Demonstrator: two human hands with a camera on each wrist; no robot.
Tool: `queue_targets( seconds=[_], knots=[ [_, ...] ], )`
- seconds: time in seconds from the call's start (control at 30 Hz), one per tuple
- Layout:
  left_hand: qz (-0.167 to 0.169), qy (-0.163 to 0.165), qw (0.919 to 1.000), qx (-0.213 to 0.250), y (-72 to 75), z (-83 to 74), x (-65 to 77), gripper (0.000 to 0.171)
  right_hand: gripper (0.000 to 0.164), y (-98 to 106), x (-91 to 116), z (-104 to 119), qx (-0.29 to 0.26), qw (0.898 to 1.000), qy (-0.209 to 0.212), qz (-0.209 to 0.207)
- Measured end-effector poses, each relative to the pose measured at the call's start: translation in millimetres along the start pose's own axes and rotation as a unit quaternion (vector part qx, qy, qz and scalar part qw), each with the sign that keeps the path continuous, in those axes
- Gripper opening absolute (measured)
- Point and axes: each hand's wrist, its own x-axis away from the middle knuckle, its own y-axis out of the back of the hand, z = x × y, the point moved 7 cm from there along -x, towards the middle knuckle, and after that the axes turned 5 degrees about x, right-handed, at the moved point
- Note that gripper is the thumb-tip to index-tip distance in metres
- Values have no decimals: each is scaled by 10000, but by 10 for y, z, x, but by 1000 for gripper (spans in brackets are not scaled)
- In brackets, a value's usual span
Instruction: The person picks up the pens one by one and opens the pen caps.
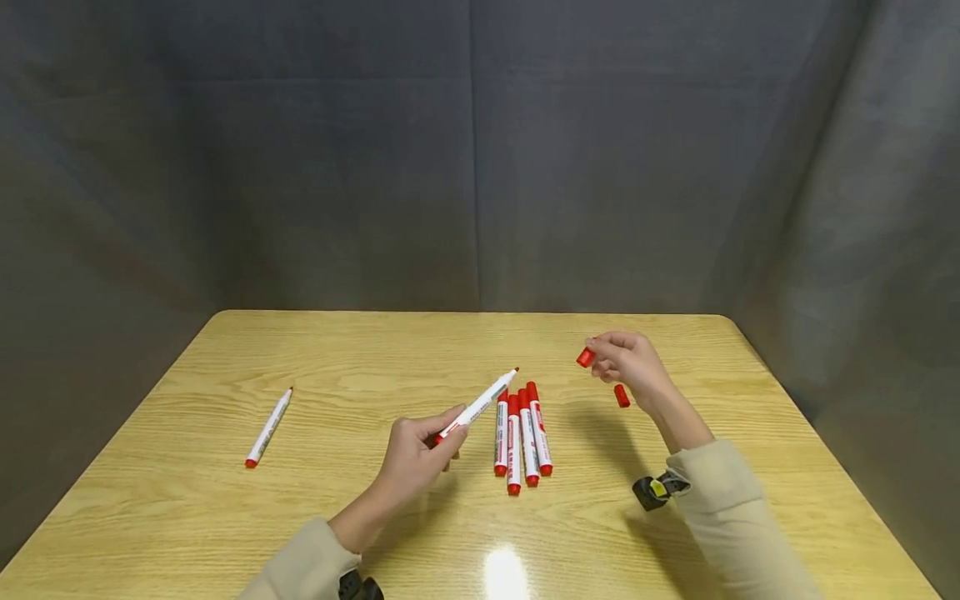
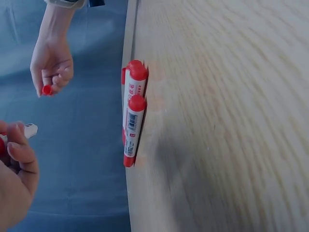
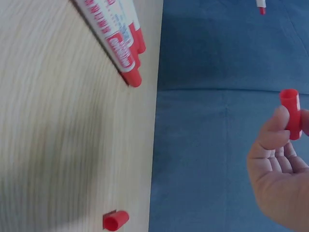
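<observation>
On the white, red-ended cylindrical plastic marker point(image 2: 133, 130) stands a barcode point(image 2: 133, 121); the similar marker point(image 2: 134, 92) beside it bears red characters point(image 2: 131, 90) (too blurred for reading).

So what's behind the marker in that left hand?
In the head view, behind the held marker lie tabletop and the red cap of the leftmost marker in the group of four. That cap's far end is covered, so can't be seen there.

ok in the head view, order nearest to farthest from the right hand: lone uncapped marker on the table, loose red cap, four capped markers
1. Loose red cap: just below the right hand in view
2. Four capped markers: mid-table, left of it
3. Lone uncapped marker: far left
</observation>
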Motion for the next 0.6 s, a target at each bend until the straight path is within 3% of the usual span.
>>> queue_targets(
  seconds=[0.2, 0.43, 0.6],
  knots=[
    [-43, -287, 9996, -1, 17, -27, -3, 26, 22, 26, 42, -39, -17, 9998, -173, 112],
    [-290, -383, 9988, 21, 118, 238, -13, 30, 35, 67, 53, -119, 311, 9992, -231, 113],
    [-518, -646, 9966, -14, 222, 268, -5, 30, 38, 98, 60, -175, 477, 9984, -276, 119]
  ],
)
